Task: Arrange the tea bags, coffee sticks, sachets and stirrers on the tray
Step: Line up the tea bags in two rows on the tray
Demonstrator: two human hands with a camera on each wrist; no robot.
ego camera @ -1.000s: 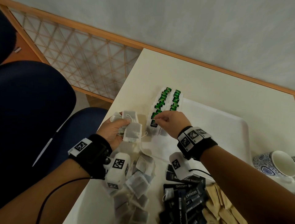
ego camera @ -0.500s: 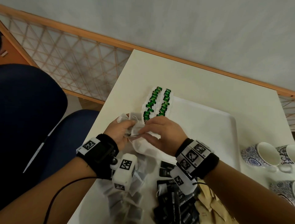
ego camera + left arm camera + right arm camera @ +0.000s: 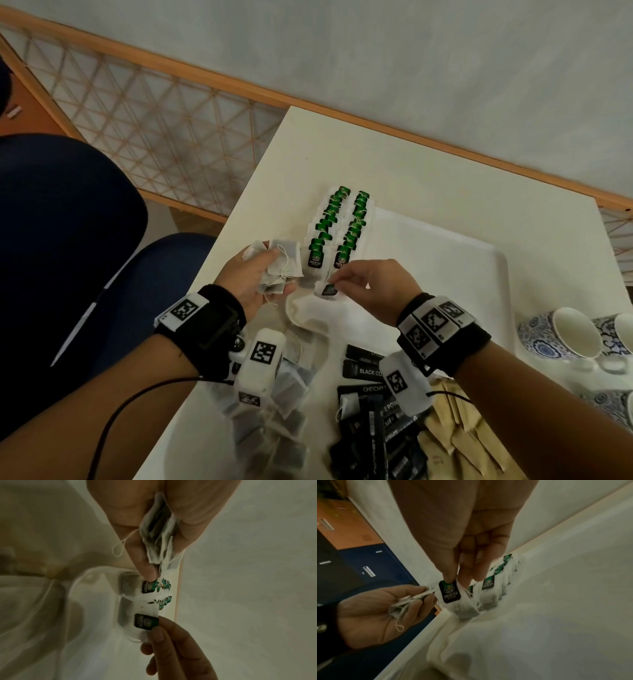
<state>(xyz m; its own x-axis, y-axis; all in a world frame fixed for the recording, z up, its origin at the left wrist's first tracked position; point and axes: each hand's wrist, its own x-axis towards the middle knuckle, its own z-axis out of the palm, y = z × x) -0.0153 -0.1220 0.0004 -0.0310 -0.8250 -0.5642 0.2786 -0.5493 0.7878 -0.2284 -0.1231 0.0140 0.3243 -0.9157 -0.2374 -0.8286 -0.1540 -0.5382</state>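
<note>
Two rows of green-tagged tea bags (image 3: 337, 228) lie along the left side of the white tray (image 3: 445, 267). My left hand (image 3: 255, 279) grips a small bunch of tea bags (image 3: 282, 263) (image 3: 157, 536) just left of the tray's edge. My right hand (image 3: 363, 286) pinches one tea bag (image 3: 329, 290) (image 3: 453, 597) by its green tag (image 3: 145, 621), low over the tray at the near end of the rows. Loose tea bags (image 3: 274, 418), black coffee sticks (image 3: 373, 421) and brown sachets (image 3: 459, 445) lie heaped near me on the table.
Blue-patterned cups (image 3: 565, 334) stand to the right of the tray. A dark blue chair (image 3: 68, 240) is left of the table (image 3: 428, 178). A wooden lattice rail (image 3: 154, 113) runs behind.
My right hand took one tea bag from the bunch in my left hand and carried it right, over the tray below the rows. The head view shifted slightly.
</note>
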